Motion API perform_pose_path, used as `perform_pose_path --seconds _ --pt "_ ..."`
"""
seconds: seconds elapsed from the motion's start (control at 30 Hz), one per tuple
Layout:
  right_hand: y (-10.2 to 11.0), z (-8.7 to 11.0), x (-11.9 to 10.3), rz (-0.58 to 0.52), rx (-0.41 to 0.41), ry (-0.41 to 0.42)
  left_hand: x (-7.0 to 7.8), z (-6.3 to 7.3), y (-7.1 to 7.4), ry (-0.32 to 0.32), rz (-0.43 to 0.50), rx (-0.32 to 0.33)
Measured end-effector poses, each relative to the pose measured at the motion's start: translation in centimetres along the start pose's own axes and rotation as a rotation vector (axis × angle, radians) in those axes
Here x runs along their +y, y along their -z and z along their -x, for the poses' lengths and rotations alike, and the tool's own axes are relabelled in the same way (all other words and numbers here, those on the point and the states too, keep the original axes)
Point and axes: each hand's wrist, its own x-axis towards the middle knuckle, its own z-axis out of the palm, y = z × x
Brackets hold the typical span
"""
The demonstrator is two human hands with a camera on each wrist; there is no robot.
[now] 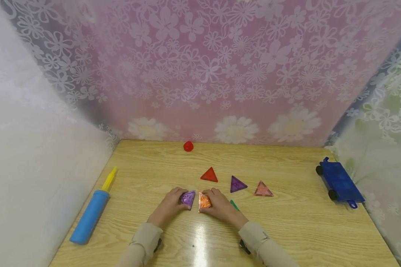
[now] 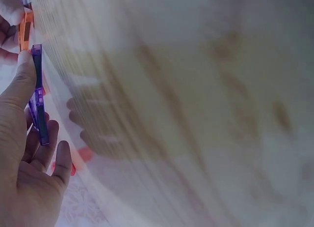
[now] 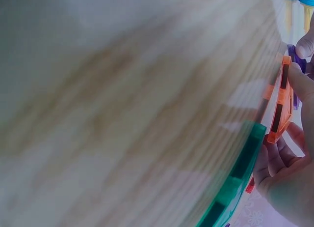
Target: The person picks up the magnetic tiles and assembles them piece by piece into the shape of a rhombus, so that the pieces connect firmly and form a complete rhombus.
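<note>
Above the middle of the wooden tabletop (image 1: 153, 159), toward the near edge, a person's two hands each hold a translucent tile. The left hand (image 1: 169, 204) pinches a purple tile (image 1: 188, 199) between thumb and fingers; the right hand (image 1: 218, 205) pinches an orange tile (image 1: 204, 201) the same way. The two tiles face each other, just beside one another, with a narrow gap in the head view. A green tile (image 1: 234, 205) lies beside the right wrist, mostly hidden by it.

Farther toward the far edge lie a red triangle (image 1: 210, 175), a dark purple triangle (image 1: 238, 184) and a pink triangle (image 1: 263, 189), well apart from one another. A small red piece (image 1: 188, 146) (roundish, its exact shape too small to tell) sits close to the far edge. Along the left edge lies a blue pump (image 1: 90, 217) with a yellow nozzle (image 1: 109, 179); by the far right corner stands a blue wheeled base (image 1: 342, 181).
</note>
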Motion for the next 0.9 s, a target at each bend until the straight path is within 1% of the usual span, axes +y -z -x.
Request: perform_pose_path --seconds 0.13,0.3,0.53,0.73,0.9 --pt "-0.1 -0.2 -0.2 -0.013 0.0 -0.008 0.2 -0.1 -0.1 0.008 -0.005 -0.001" --pt "-0.4 -0.3 -0.6 -0.025 0.003 -0.017 0.6 -0.1 -0.2 -0.006 -0.013 -0.004" --pt "-0.7 -0.5 -0.9 -0.035 0.03 -0.02 0.6 -0.2 -0.6 -0.022 -0.048 0.005" --pt "-0.8 -0.5 -1.1 -0.039 0.035 -0.031 0.6 -0.1 -0.6 -0.026 -0.046 0.008" --pt "-0.8 -0.5 -1.1 -0.022 0.047 -0.022 0.6 -0.2 -0.6 -0.029 -0.041 0.019"
